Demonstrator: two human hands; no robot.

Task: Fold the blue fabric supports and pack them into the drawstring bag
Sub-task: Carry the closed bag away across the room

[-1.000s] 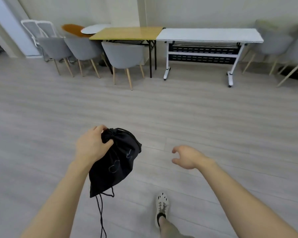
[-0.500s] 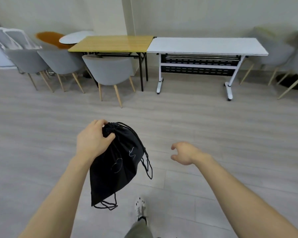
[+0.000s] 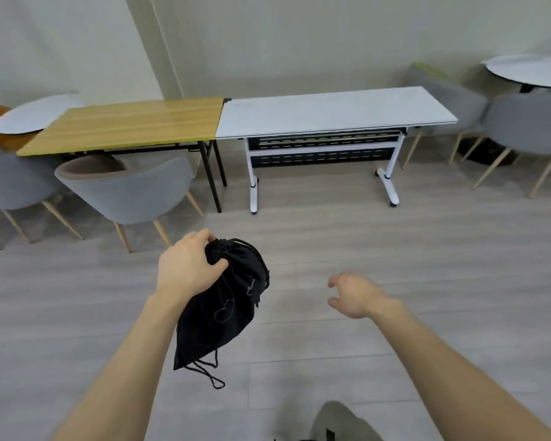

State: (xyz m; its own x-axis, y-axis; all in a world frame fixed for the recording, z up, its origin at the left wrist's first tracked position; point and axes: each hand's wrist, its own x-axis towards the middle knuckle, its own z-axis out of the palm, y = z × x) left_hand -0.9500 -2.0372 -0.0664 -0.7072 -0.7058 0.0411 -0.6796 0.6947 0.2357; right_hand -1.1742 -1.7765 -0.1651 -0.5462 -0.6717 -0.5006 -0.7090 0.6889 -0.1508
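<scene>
- Pale grey plank floor (image 3: 395,249) fills most of the view, running back to a plain light wall (image 3: 299,43).
- Against that wall stand two long tables end to end: a white tabletop (image 3: 331,111) on a white wheeled frame, and to its left a yellow wood-grain tabletop (image 3: 131,124) on thin black legs.
- Grey shell chairs with wooden legs sit around them; the nearest grey chair (image 3: 124,192) is pushed up at the yellow table, and more chairs (image 3: 528,128) stand at the far right.
- Two round white tables show at the edges, one at the left (image 3: 32,114) and one at the upper right (image 3: 528,70).
- Both bare forearms reach forward from the bottom of the view, over the floor.
- The black drawstring bag (image 3: 223,310) hangs in the air in front of the person, its mouth bunched shut, its body sagging down and its cords (image 3: 209,374) dangling below the bottom corner.
- The left hand (image 3: 188,265) is clenched around the gathered neck of the bag, thumb across the fabric.
- The right hand (image 3: 353,294) is released and holds nothing, fingers loosely curled, well apart from the bag on its right.
- Blue fabric supports cannot be seen outside the bag.
</scene>
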